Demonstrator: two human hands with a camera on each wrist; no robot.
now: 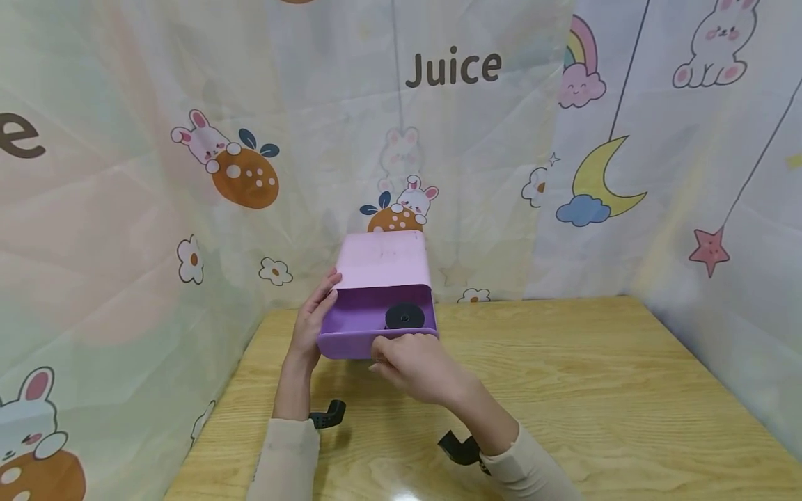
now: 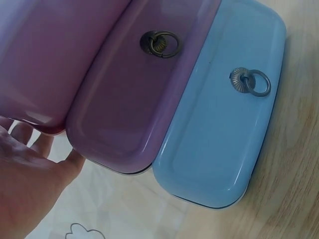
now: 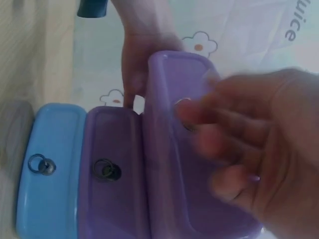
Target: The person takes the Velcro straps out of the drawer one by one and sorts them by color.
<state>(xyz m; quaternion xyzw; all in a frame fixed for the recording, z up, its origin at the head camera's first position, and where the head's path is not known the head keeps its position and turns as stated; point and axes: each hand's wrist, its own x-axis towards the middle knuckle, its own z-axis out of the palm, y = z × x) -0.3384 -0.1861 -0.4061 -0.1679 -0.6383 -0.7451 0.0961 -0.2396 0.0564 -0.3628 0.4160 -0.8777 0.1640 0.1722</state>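
Right grip [image 3: 266, 142] — top drawer [image 3: 212, 204] beyond

Light wood-grain table [image 1: 564, 390], pink-topped drawer cabinet [image 1: 383, 261] standing near its far edge, blue drawer [image 2: 209, 119] lowest

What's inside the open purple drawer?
A black round piece with a small central hole, toward the right side of the purple drawer. The pink top covers the drawer's back; anything there, or beneath the black piece, can't be seen.
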